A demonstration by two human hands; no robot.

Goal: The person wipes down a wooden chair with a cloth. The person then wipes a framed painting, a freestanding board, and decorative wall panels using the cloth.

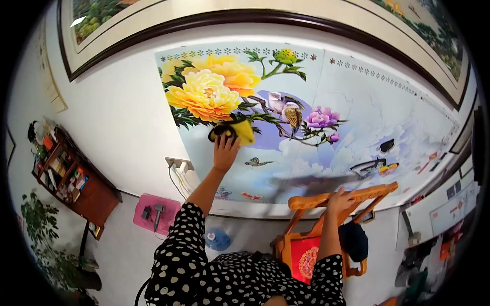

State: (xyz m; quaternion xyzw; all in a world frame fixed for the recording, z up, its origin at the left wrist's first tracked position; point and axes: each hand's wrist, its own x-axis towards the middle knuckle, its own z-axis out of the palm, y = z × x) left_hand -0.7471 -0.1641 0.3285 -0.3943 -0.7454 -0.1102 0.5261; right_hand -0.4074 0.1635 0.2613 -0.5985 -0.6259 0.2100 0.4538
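My left hand (225,149) is raised against the wall panel, its fingers closed on a yellow and black cloth (245,131). That cloth lies against the flower picture (255,168), just below the large yellow blossoms. Lower on the right, my right hand (337,201) grips the top rail of a wooden chair (372,192). The chair has a red seat cushion (306,257) with a gold pattern. A dark cap-like item (353,240) hangs at the chair's right side.
A framed picture (245,16) hangs above the panel. Wall sockets with cords (179,166) sit left of it. On the floor are a pink stool-like item (145,204) bearing a hair dryer (158,214) and a blue water bottle (218,239). A wooden cabinet (94,204) stands left.
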